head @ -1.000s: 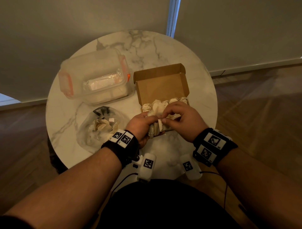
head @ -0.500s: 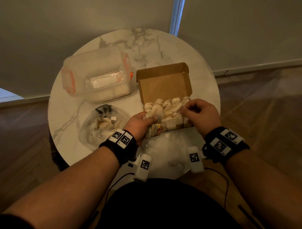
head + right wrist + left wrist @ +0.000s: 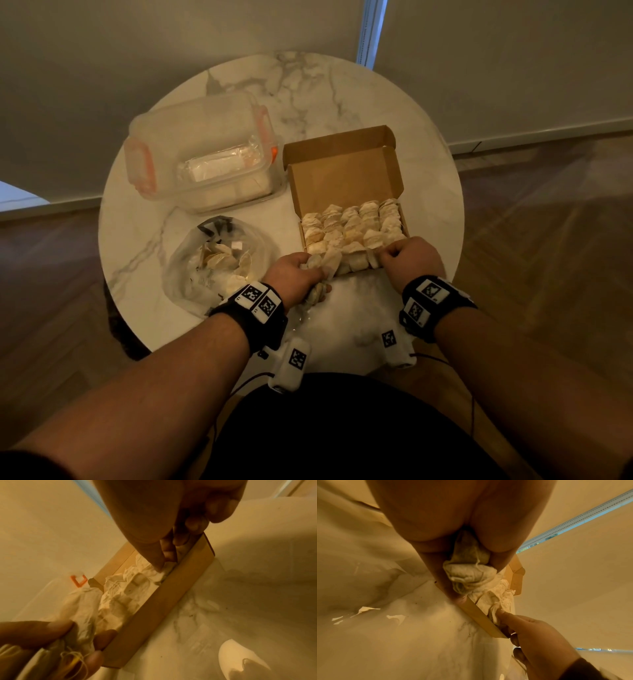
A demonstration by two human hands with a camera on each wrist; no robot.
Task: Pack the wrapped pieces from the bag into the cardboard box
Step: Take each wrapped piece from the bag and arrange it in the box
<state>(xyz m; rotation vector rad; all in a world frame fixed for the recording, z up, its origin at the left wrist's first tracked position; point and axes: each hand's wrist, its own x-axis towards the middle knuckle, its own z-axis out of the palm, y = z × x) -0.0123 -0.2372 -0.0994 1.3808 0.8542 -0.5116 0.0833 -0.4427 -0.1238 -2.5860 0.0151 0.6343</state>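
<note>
On a round marble table (image 3: 342, 102) the open box (image 3: 346, 178) sits right of centre, its lid standing up at the far side and rows of wrapped pieces (image 3: 352, 226) filling the tray. The bag (image 3: 219, 263) lies to its left, clear plastic, with more pieces inside; behind the bag is a clear tub (image 3: 202, 154) with orange clips.

From the head view, the left hand (image 3: 294, 274) sits at the box's near left corner, fingers curled round a bundle of pieces (image 3: 320, 270), and the right hand (image 3: 411, 257) is curled at the near right corner, but what its fingertips do is hidden there.

The left wrist view shows what the head view hides: the bundle (image 3: 469, 572) is squeezed between palm and thumb, a thread trailing from it, and one fingertip rests on the box's front wall (image 3: 481, 615). It also catches the right hand (image 3: 537, 635) poking a finger into the pieces.

The right wrist view alone shows the right thumb and forefinger (image 3: 159, 559) pinching a piece (image 3: 163, 574) just inside the front wall (image 3: 164, 601), and yellow-white strings (image 3: 73, 658) hanging from the left hand's (image 3: 42, 642) bundle.
</note>
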